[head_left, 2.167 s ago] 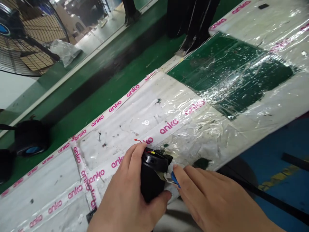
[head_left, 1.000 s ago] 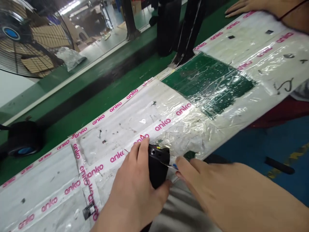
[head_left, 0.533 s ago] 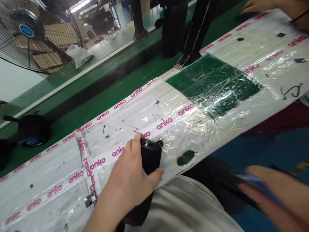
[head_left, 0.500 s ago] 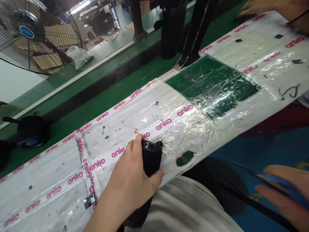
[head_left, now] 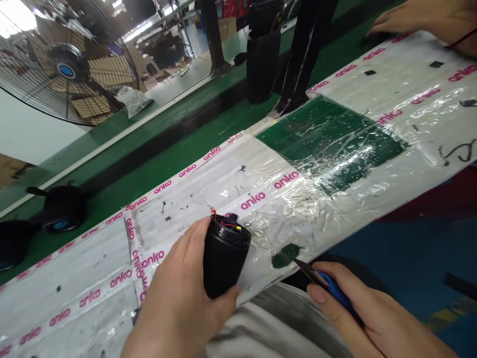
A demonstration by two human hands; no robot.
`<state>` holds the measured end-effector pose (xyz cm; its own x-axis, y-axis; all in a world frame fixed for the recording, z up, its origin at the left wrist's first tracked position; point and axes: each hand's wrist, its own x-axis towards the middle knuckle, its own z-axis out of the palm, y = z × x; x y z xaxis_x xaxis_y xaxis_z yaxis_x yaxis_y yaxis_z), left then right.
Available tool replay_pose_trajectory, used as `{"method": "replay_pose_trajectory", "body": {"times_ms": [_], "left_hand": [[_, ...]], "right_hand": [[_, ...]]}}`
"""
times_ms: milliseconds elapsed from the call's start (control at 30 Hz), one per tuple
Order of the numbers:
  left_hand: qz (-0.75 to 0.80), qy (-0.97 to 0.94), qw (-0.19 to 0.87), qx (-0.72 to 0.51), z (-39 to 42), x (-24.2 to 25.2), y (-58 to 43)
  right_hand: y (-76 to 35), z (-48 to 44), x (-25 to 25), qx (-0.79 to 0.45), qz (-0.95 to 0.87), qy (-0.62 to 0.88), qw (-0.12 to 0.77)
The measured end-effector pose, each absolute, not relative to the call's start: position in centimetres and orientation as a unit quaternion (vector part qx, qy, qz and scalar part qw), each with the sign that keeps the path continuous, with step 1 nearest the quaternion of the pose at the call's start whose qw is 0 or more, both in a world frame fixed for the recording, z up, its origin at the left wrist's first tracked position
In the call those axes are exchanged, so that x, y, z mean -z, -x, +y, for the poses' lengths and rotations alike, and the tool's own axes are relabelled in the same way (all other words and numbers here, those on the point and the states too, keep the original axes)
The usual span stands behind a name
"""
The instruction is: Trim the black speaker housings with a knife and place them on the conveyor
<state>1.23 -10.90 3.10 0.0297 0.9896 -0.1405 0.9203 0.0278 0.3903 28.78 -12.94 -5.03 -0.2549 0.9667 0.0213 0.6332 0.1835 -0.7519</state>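
Observation:
My left hand is wrapped round a black cylindrical speaker body, tilted over the table's near edge. Its upper end shows an open rim, where red wires and a small yellow piece stand out. In my right hand is a blue-handled tool with a dark, pointed metal tip; its exact kind is not clear. The tip points left towards the speaker, apart from it, over the front edge of the table.
The worktable is covered in taped plastic film. Behind it runs a green conveyor belt carrying black speakers. A fan stands at the back left. Another person's hand rests at the top right. A dark post rises beyond the table.
My right hand has brought the blue-handled tool in from the right, nearer the speaker. My left hand has turned the speaker so its open end and wires show. Speakers on the belt have shifted in view.

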Motion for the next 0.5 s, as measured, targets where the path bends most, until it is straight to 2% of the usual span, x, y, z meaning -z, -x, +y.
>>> {"method": "replay_pose_trajectory", "body": {"times_ms": [67,133,333,500], "left_hand": [[0.668,-0.736,0.062,-0.095,-10.9,-2.2,-2.0],[0.651,-0.756,0.005,-0.071,-10.7,-1.5,-2.6],[0.618,-0.768,0.148,-0.08,-10.0,-0.9,-2.5],[0.607,-0.766,0.206,-0.051,-9.4,-1.1,-2.2]], "right_hand": [[-28.3,-12.9,5.5,-0.308,-0.708,0.574,0.272],[-27.7,-12.8,5.8,-0.28,-0.705,0.585,0.286],[-25.6,-12.2,5.9,-0.21,-0.751,0.557,0.286],[-24.1,-11.1,4.6,-0.172,-0.801,0.493,0.292]]}}
